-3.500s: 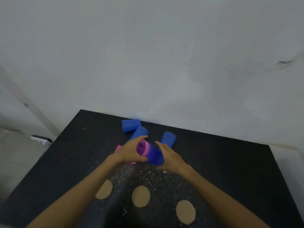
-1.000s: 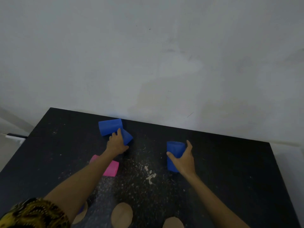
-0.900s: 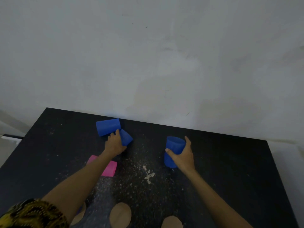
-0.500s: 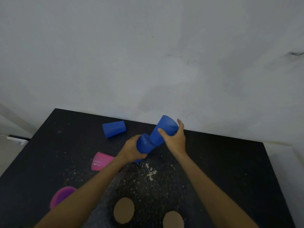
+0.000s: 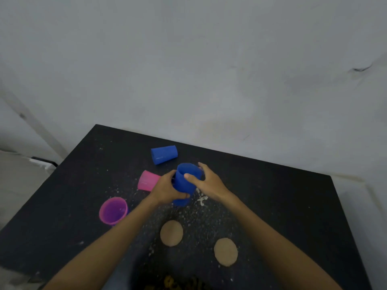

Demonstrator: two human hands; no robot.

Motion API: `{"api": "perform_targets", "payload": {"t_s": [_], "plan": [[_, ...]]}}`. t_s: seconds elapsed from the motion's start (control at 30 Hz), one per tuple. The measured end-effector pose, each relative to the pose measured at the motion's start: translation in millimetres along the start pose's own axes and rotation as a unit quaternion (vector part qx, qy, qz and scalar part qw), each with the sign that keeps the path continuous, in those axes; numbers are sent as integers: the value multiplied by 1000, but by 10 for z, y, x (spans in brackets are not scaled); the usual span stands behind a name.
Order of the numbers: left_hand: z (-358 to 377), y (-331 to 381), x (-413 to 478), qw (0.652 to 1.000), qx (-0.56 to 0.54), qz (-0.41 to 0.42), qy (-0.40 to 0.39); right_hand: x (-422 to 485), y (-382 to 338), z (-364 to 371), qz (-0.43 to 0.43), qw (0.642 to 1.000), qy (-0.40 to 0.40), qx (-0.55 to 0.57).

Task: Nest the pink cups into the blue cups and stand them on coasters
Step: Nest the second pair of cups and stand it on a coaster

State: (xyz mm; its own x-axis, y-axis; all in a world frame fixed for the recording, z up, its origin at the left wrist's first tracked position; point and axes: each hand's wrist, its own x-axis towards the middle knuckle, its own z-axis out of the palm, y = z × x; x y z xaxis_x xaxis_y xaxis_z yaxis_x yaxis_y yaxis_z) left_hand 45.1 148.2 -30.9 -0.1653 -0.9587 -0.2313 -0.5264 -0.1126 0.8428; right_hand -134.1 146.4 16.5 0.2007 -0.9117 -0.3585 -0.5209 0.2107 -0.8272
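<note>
- At the left of the black counter (image 5: pixel 62 222), a pink cup nested in a blue one (image 5: pixel 113 210) stands upright, mouth open to the camera, only a sliver of blue showing at its right edge.
- Beyond it and to the right, a lone pink cup (image 5: pixel 147 180) lies on its side, just beside the left hand.
- Farther back, near the wall, a blue cup (image 5: pixel 164 154) lies on its side, apart from the rest.
- The left hand (image 5: pixel 166 190) has its grip closed around the lower part of the held blue cups (image 5: pixel 185 183), which look like two stacked one in the other, tilted slightly.
- The right hand (image 5: pixel 210 183) closes its grip on the upper cup near the rim, thumb across the front.
- Nearer the camera, two round tan coasters (image 5: pixel 171 233) lie flat and bare among pale crumbs scattered on the counter, the second (image 5: pixel 225 252) to the right.
</note>
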Motion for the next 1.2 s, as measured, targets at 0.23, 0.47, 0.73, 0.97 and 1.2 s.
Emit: {"api": "perform_targets", "payload": {"t_s": [0.23,0.47,0.73,0.97,1.2], "plan": [[137,-591,-663,997,-64,-40,-8,-273,69,243,18,999,-11,-25],[275,-816,-936,996,-79,-28,-2,-404,135,379,29,999,12,-38],[369,-851,-1088,996,-83,-19,-28,-459,197,429,34,998,22,-53],[133,-721,-1036,996,34,-18,-78,-350,167,427,30,998,20,-56],[-265,-476,-731,992,112,16,-49,45,-4,424,24,997,18,-74]]}}
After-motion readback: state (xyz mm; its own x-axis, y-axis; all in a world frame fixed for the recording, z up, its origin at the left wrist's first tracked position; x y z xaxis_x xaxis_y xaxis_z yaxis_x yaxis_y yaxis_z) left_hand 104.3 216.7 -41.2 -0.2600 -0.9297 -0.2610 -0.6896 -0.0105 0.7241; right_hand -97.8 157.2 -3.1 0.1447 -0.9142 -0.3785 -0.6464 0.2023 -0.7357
